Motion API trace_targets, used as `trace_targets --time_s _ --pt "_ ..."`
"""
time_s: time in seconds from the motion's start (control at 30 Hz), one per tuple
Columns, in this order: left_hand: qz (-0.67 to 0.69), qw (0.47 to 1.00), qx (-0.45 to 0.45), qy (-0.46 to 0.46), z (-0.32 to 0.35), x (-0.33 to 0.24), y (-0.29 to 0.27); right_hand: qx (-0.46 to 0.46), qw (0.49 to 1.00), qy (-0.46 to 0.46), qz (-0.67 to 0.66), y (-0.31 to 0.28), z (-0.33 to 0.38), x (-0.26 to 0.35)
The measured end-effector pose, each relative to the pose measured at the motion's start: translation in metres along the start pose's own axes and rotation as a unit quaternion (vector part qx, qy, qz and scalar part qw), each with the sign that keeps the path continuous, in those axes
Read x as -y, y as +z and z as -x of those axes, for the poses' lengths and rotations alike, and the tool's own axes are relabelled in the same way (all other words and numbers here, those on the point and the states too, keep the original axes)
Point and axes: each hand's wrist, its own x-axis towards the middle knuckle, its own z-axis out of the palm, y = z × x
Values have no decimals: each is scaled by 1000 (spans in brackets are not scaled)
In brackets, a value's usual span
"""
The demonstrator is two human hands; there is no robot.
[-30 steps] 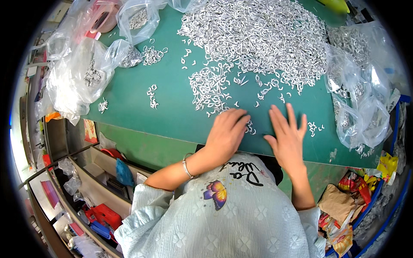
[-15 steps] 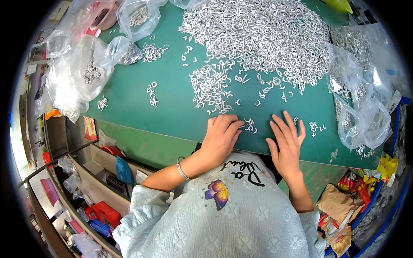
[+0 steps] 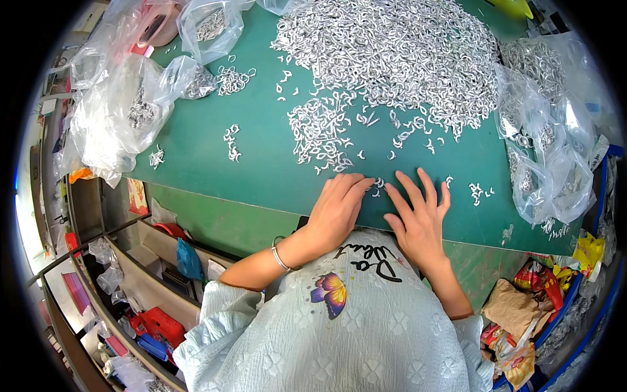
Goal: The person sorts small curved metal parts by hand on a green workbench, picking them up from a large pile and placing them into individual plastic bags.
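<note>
Between my two hands, near the table's front edge, lie several small silvery curved metal pieces (image 3: 377,186). My left hand (image 3: 338,206) rests on the green tabletop, fingers stretched and close together, the index fingertip at these pieces. My right hand (image 3: 418,215) is spread open over the table, its index fingertip at the pieces' right side. Neither hand visibly grips anything; the left thumb is hidden. Just beyond my left hand lies a smaller heap of similar metal pieces (image 3: 320,130). A much larger heap (image 3: 392,52) covers the far side of the table.
Clear plastic bags with metal pieces stand at the left (image 3: 108,124) and right (image 3: 548,170). Small clusters lie at the left (image 3: 232,144) and right (image 3: 477,193). A pink basket (image 3: 163,26) sits far left. Below the table's left edge are drawers with a red case (image 3: 160,326).
My right hand has moved left toward the pieces between my hands. My left index finger has reached slightly further right, onto their edge. The heaps look the same.
</note>
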Motion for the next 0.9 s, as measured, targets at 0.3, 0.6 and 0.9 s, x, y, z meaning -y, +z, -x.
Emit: trace_targets --time_s 0.3,0.6,0.9 --pt "108 993 -40 -39 -2 0 3 -61 997 16 -43 6 10 -6" --pt "90 992 -52 -74 -3 -1 -8 -4 1000 13 12 0 -2 -3" --pt "127 979 -24 -155 -4 -8 -13 -75 980 141 122 -11 28 -24"
